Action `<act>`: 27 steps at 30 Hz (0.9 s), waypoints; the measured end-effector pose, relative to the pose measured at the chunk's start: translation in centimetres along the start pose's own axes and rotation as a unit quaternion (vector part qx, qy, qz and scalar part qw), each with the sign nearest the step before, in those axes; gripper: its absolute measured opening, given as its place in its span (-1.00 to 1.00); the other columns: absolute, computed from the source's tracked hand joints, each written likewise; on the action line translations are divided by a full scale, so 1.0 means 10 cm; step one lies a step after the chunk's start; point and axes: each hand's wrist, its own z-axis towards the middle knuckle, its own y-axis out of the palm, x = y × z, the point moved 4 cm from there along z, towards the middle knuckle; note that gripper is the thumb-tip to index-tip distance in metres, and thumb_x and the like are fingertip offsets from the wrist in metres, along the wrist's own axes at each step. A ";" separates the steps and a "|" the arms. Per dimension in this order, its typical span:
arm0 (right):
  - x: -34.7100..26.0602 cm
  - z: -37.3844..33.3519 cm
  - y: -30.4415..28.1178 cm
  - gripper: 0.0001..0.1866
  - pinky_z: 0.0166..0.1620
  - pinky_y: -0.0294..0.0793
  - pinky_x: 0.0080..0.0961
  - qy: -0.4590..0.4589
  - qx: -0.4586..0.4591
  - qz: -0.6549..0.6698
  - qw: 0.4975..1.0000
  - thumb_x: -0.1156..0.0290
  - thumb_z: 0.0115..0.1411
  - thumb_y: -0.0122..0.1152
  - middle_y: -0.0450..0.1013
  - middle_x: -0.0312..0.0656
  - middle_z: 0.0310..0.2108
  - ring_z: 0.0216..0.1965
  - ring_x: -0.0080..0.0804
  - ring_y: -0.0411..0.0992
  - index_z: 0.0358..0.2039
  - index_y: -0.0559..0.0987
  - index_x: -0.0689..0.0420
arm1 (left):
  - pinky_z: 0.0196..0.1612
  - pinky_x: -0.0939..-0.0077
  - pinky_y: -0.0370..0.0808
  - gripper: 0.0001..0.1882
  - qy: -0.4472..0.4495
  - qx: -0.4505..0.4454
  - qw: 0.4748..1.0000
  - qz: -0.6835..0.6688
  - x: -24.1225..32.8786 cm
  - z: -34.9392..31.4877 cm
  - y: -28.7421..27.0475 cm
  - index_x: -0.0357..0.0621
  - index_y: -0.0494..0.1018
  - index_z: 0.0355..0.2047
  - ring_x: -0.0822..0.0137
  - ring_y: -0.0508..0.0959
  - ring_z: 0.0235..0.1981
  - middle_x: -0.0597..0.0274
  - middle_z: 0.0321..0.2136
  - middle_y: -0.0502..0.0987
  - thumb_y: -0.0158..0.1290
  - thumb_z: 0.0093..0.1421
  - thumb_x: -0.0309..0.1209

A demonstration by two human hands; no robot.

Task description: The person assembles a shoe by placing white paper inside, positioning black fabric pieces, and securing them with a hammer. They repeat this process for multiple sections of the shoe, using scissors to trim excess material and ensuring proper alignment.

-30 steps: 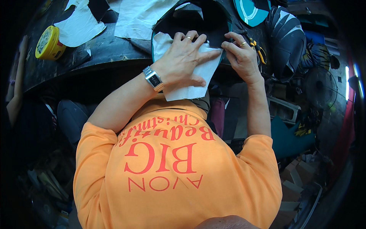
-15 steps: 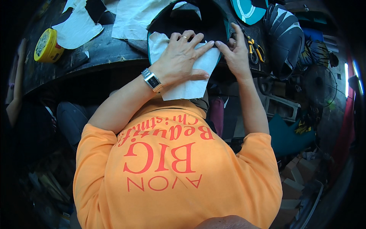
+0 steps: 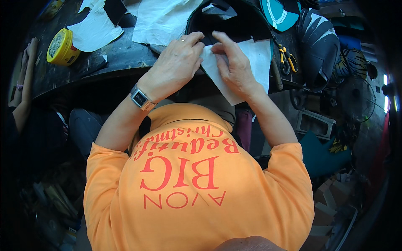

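Note:
A dark curved piece with a teal rim (image 3: pixel 259 29) lies at the table's front edge. A white cloth piece (image 3: pixel 255 62) covers its near side and hangs over the edge. At the piece's left border, my left hand (image 3: pixel 178 58) is closed, its curled fingers on the border, fingertips partly hidden. My right hand (image 3: pixel 236 69) is over the white cloth, fingers bent and thumb apart from the index finger, with nothing visible held in it. A metal watch (image 3: pixel 140 98) is on my left wrist.
A yellow tub (image 3: pixel 63 48) and white cloth scraps (image 3: pixel 94 31) are on the dark table (image 3: pixel 121 60). Right of the piece lie yellow-handled pliers (image 3: pixel 287 58), a teal panel (image 3: pixel 280 14) and stacked dark panels (image 3: pixel 320 48). Another person's arm (image 3: pixel 26 79) rests at far left.
The white cloth and dark piece have turned and shifted right. My left hand has come off the cloth to the left border, and my right hand has moved left onto the cloth.

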 end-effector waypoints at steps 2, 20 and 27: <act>0.10 -0.11 0.04 -0.35 0.05 0.55 -0.34 0.017 0.019 0.051 0.998 0.66 0.21 0.15 0.55 -0.07 -0.14 -0.08 -0.18 0.55 0.31 0.31 0.03 | 0.17 0.22 0.45 -0.65 -0.019 0.015 1.000 -0.013 -0.02 -0.01 0.05 -0.31 0.51 0.03 -0.01 0.49 0.13 -0.05 0.18 0.40 0.15 0.32 -0.35; -0.01 -0.14 0.01 -0.05 -0.05 0.54 -0.46 0.014 0.079 0.079 0.994 0.50 0.01 0.47 0.41 -0.20 -0.35 -0.25 -0.36 0.47 0.38 0.18 0.00 | -0.34 0.38 0.50 -0.73 -0.098 -0.005 0.983 -0.157 -0.11 0.24 0.11 -0.24 0.60 -0.33 0.20 0.56 -0.43 0.14 -0.33 0.55 0.19 0.29 -0.25; 0.09 -0.13 0.15 -0.22 -0.20 0.54 -0.59 0.241 0.095 0.182 0.948 0.55 0.18 0.31 0.50 -0.18 -0.30 -0.29 -0.47 0.53 0.37 0.17 0.01 | -0.01 0.33 0.43 -0.74 0.038 0.083 0.996 0.013 0.01 0.25 -0.11 -0.14 0.64 -0.23 0.27 0.56 -0.07 0.18 -0.16 0.59 0.25 0.25 -0.20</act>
